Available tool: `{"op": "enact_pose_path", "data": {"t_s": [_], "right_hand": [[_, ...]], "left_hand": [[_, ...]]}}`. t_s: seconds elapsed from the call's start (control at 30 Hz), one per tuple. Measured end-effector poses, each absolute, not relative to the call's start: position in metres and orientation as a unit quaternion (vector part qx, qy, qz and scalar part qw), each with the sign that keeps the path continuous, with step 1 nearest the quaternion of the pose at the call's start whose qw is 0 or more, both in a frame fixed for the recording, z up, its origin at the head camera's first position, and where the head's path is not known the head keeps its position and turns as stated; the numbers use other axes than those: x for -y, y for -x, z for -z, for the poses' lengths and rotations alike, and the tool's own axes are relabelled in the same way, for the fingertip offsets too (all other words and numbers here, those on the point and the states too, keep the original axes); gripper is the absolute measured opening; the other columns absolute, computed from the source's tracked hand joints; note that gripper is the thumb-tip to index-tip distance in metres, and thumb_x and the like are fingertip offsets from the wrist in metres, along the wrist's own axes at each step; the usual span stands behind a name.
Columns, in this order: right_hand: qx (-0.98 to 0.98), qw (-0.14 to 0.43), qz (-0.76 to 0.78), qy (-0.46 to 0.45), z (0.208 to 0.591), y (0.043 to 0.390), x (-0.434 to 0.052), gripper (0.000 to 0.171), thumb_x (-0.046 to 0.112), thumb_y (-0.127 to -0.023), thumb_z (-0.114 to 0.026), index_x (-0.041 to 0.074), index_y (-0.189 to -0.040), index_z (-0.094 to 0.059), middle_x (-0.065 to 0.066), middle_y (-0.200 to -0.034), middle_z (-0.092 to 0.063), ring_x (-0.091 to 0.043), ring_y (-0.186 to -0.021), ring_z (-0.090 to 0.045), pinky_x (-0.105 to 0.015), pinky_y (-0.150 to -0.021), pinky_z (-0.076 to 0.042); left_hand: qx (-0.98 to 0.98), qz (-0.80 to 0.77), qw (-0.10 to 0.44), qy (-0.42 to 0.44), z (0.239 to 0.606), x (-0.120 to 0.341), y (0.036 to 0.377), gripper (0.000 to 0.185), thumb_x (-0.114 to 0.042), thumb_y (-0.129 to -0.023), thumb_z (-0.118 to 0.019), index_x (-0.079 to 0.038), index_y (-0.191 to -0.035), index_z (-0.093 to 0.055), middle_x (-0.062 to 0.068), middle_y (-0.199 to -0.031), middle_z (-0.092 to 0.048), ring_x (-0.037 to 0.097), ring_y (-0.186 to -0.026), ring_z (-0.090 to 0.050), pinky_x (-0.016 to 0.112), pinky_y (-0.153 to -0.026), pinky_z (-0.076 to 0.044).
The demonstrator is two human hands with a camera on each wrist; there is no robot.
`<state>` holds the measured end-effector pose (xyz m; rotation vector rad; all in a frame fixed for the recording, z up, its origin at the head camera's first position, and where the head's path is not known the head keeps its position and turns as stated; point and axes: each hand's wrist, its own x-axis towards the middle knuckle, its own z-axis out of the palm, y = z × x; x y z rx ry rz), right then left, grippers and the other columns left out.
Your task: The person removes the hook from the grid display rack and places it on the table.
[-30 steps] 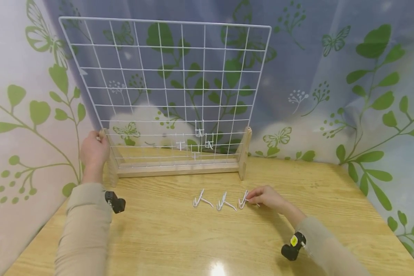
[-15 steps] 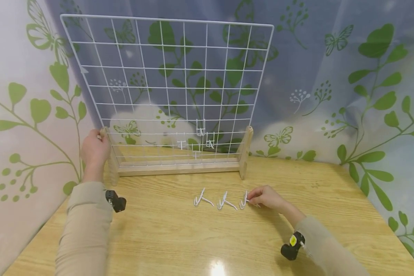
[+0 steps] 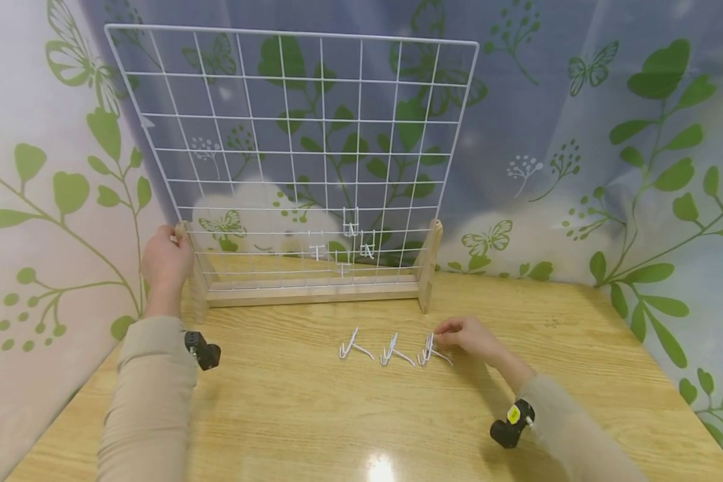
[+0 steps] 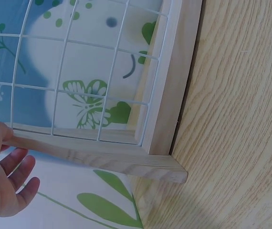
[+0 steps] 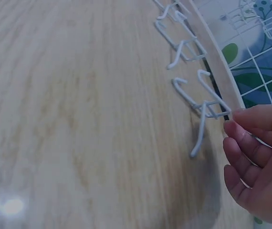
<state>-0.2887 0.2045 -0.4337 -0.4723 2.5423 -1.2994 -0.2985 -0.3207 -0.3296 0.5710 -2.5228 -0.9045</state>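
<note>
Upright wire grid point(image 3: 289, 154) in its wooden stand point(image 3: 313, 293) blocks the back, printed curtain point(image 3: 578, 134) walls both sides, three loose hooks point(image 3: 391, 349) lie mid-surface point(image 3: 337, 428) just left of the right hand point(image 3: 466, 338), while the near half stays open for passing.

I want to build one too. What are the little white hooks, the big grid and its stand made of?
The hooks look like bent metal wire with a smooth white coat; thin and a bit shiny. The right hand pinches one. The grid seems to be the same white-coated wire, crossed in squares. The stand looks like pale bare wood, with visible grain.
</note>
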Motion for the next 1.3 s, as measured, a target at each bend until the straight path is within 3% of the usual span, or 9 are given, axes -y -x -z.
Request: {"op": "enact_pose_path", "data": {"t_s": [0.3, 0.57, 0.83, 1.3], "right_hand": [[-0.873, 0.111, 0.449, 0.155, 0.409, 0.298, -0.199, 0.031, 0.013, -0.088, -0.06, -0.009, -0.11, -0.06, -0.018, -0.102, -0.064, -0.02, -0.083, -0.058, -0.041, -0.075, -0.047], [-0.867, 0.104, 0.459, 0.166, 0.382, 0.308, -0.186, 0.035, 0.013, -0.089, -0.058, -0.011, -0.115, -0.056, -0.02, -0.105, -0.064, -0.022, -0.089, -0.058, -0.047, -0.084, -0.045], [-0.861, 0.073, 0.469, 0.183, 0.36, 0.315, -0.173, 0.031, 0.013, -0.089, -0.059, -0.008, -0.112, -0.06, -0.015, -0.097, -0.066, -0.015, -0.081, -0.057, -0.037, -0.077, -0.048], [-0.852, 0.047, 0.486, 0.189, 0.313, 0.321, -0.148, 0.034, 0.017, -0.092, -0.057, -0.006, -0.118, -0.057, -0.02, -0.109, -0.062, -0.028, -0.098, -0.058, -0.043, -0.086, -0.045]], "left_hand": [[0.901, 0.322, 0.203, -0.209, 0.329, 0.319, 0.298, 0.045, -0.029, -0.098, -0.029, 0.0, -0.128, -0.045, 0.025, -0.116, -0.055, 0.043, -0.105, -0.05, 0.055, -0.086, -0.039], [0.902, 0.323, 0.195, -0.212, 0.329, 0.319, 0.296, 0.046, -0.029, -0.098, -0.029, -0.001, -0.131, -0.042, 0.025, -0.119, -0.053, 0.044, -0.107, -0.05, 0.056, -0.087, -0.039], [0.901, 0.327, 0.194, -0.208, 0.328, 0.319, 0.299, 0.048, -0.033, -0.099, -0.028, -0.001, -0.131, -0.043, 0.025, -0.12, -0.053, 0.044, -0.107, -0.05, 0.056, -0.087, -0.038], [0.9, 0.331, 0.187, -0.211, 0.329, 0.319, 0.299, 0.046, -0.031, -0.099, -0.03, -0.002, -0.132, -0.041, 0.024, -0.12, -0.053, 0.043, -0.106, -0.05, 0.055, -0.087, -0.038]]}}
